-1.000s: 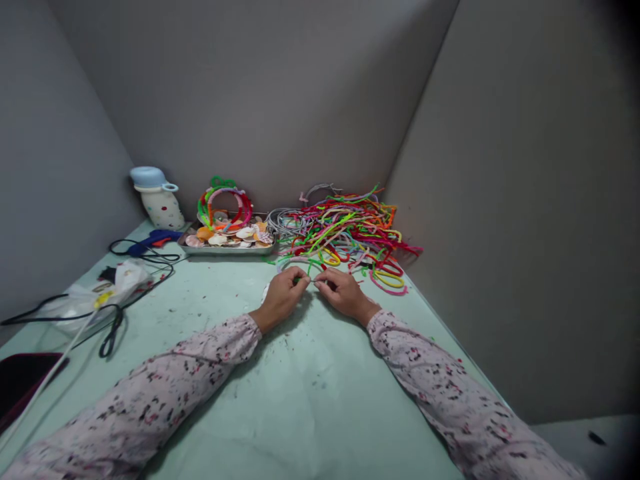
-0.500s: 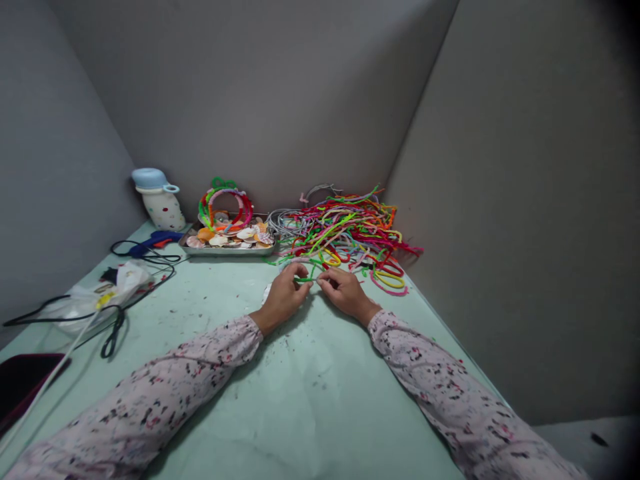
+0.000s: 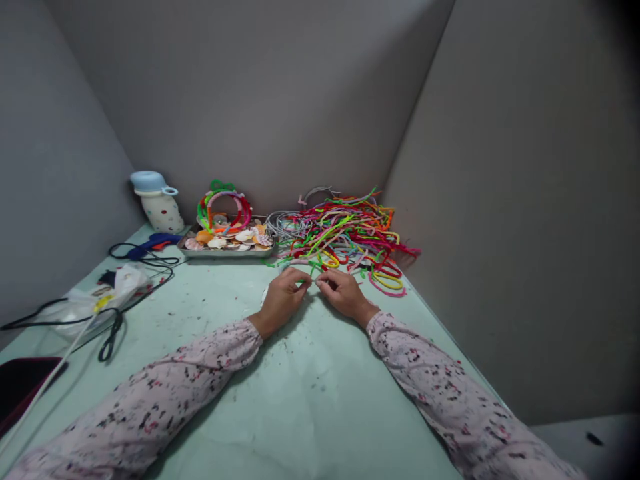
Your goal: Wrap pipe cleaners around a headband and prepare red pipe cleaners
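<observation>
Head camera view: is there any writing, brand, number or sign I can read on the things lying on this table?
None can be read.
The white jug shows only coloured dots, no letters.
The plastic bag has a yellow patch, too blurred to tell if it bears print.
The blue tool, the tray of shells and the fuzzy wires show no lettering.

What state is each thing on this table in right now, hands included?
Left hand: pinched on a green pipe cleaner.
Right hand: pinched on the same piece.
Pipe cleaner pile: loose, tangled.
Tray: filled with shells.
Hoops: wrapped, leaning in tray.
Jug: upright, lid on.
Scissors: lying flat.
</observation>
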`<state>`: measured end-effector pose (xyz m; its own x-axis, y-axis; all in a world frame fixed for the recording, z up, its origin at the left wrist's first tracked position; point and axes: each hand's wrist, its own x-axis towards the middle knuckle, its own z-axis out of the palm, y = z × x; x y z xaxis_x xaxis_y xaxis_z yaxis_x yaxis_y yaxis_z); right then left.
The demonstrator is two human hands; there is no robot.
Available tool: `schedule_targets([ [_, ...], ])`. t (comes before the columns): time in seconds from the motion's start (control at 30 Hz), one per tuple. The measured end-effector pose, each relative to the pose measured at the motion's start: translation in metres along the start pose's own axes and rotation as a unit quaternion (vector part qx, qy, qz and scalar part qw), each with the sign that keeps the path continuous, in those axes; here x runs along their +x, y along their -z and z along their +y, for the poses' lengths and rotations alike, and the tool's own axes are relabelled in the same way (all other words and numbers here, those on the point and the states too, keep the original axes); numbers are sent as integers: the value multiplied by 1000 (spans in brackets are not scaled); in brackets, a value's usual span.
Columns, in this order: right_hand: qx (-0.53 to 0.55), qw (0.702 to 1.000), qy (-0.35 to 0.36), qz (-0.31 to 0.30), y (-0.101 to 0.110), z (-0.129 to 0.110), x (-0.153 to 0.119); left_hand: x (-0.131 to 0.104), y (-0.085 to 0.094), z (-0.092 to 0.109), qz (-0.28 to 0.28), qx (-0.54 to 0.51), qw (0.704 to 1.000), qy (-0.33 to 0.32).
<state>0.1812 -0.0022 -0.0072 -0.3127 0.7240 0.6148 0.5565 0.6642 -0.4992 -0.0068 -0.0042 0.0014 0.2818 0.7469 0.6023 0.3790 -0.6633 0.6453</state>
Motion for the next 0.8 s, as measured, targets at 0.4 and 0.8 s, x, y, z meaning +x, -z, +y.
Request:
schedule_targets([
  [0.4, 11, 1000, 2, 6, 0, -1, 0, 1, -1, -2, 18, 13, 1000, -18],
  [0.8, 1, 1000, 9, 4, 1, 0, 0, 1, 0, -1, 7, 46, 999, 5],
])
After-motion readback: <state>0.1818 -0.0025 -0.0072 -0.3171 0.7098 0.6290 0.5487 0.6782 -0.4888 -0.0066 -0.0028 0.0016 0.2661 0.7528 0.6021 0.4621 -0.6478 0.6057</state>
